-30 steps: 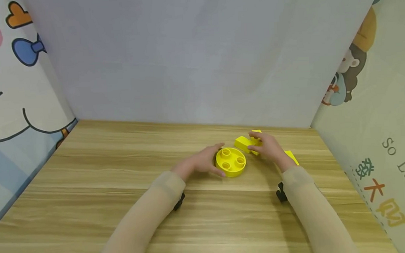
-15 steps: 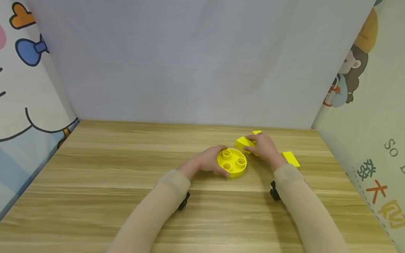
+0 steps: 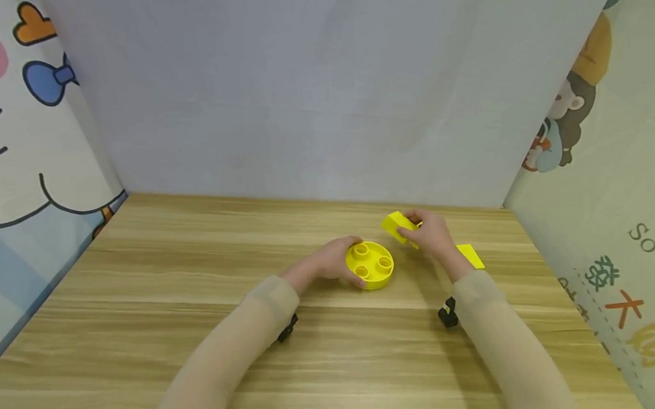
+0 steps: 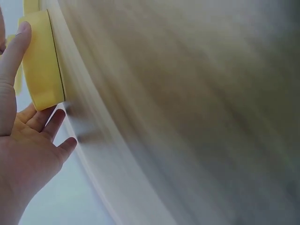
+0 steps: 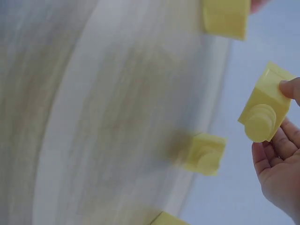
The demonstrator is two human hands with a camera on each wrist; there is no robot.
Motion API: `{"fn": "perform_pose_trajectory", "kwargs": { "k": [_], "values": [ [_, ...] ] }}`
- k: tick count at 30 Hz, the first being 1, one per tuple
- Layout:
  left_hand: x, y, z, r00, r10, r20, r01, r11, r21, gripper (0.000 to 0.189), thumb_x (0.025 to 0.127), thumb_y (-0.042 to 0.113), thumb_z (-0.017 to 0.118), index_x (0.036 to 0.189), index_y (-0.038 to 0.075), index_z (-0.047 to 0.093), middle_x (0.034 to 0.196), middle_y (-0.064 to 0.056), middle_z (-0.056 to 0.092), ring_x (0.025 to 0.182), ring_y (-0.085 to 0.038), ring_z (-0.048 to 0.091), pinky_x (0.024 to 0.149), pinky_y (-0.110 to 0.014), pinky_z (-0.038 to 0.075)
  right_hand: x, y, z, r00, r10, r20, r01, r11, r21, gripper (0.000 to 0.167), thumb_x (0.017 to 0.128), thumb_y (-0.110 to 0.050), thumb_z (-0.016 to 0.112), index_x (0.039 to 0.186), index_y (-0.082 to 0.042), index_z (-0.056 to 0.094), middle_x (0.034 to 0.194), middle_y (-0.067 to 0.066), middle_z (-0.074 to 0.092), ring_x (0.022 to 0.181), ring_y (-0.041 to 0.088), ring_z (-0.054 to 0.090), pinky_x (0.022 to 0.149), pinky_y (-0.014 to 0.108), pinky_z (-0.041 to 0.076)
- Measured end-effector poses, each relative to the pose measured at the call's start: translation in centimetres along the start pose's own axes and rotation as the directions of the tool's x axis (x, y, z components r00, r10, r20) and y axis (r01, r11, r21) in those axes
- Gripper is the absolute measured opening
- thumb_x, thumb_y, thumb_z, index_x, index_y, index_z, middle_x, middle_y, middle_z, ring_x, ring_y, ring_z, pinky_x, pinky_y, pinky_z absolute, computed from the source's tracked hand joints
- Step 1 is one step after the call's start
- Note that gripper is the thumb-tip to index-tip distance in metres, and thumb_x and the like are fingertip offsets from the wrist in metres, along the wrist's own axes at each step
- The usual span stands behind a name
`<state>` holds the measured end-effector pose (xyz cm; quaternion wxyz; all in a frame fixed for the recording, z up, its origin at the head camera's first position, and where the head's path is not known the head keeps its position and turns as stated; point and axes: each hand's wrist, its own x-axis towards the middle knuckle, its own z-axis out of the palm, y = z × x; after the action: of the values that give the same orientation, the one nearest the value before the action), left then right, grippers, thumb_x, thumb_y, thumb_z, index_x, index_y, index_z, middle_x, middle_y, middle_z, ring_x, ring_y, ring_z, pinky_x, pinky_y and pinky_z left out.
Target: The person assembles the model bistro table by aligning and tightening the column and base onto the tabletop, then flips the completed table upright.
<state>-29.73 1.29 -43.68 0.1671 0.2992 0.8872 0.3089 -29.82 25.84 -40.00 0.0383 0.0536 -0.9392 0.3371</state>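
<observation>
A round yellow building-block piece (image 3: 371, 277), like a shallow dish with three ring-shaped studs inside, sits on the wooden table. My left hand (image 3: 330, 259) holds its left side, thumb at the near edge and fingers at the far edge. In the left wrist view, the thumb presses the yellow wall of this round block (image 4: 43, 65). Up and to the right, my right hand (image 3: 430, 233) pinches a yellow block (image 3: 396, 227) between thumb and fingers, tilted and raised off the table. The right wrist view shows a round stud on this block (image 5: 269, 93).
A yellow block (image 3: 471, 256) lies right of my right wrist. Another small studded yellow block (image 5: 199, 152) stands on the table in the right wrist view; my right hand mostly hides it from the head view. A pale cloth wall (image 3: 300, 107) rises behind the table.
My right hand has closed on the yellow block and lifted it, tilting it. My left hand has brought its fingers in against the round piece, which has shifted slightly left since half a second ago.
</observation>
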Motion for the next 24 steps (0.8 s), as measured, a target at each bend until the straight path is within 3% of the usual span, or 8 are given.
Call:
{"fn": "perform_pose_trajectory", "kwargs": {
  "k": [5,11,15,24],
  "values": [
    [-0.6,-0.5,-0.1,1.000,0.012,-0.009,-0.012,1.000,0.008,0.105,0.064,0.040,0.086,0.145,0.003,0.030,0.146,-0.015,0.039,0.135,-0.028,0.036,0.113,-0.038,0.027,-1.0,-1.3,-1.0,1.000,0.017,0.005,-0.017,0.997,0.079,0.048,0.087,-0.028,0.067,0.128,-0.004,0.055,0.119,0.018,0.060,0.098,0.029,0.056,0.064,0.029,0.053],
    [-1.3,-1.1,-0.2,0.999,0.028,-0.015,-0.028,1.000,0.013,0.105,0.064,0.040,0.086,0.144,0.001,0.030,0.145,-0.016,0.038,0.135,-0.028,0.036,0.114,-0.037,0.026,-2.4,-2.9,-1.7,0.994,-0.104,-0.030,0.107,0.983,0.151,0.053,0.087,-0.022,0.068,0.135,-0.009,0.050,0.121,0.017,0.059,0.102,0.030,0.056,0.086,0.040,0.049],
    [-1.7,-1.5,0.0,0.999,0.030,-0.023,-0.030,0.999,0.011,0.106,0.063,0.042,0.086,0.144,0.001,0.030,0.144,-0.015,0.040,0.133,-0.028,0.038,0.113,-0.037,0.027,-3.5,-4.0,-1.8,0.979,-0.200,-0.048,0.206,0.962,0.180,0.054,0.087,-0.016,0.067,0.138,-0.012,0.048,0.118,0.016,0.058,0.101,0.029,0.056,0.089,0.044,0.048],
    [-2.9,-1.6,-0.3,0.999,0.032,-0.028,-0.032,0.999,-0.016,0.101,0.068,0.043,0.083,0.143,0.001,0.031,0.143,-0.015,0.041,0.132,-0.027,0.039,0.112,-0.039,0.029,-5.8,-6.0,-1.2,0.971,-0.235,-0.050,0.238,0.914,0.327,0.048,0.087,-0.012,0.067,0.132,-0.006,0.049,0.116,0.015,0.059,0.104,0.026,0.057,0.094,0.045,0.046]
  ]
}}
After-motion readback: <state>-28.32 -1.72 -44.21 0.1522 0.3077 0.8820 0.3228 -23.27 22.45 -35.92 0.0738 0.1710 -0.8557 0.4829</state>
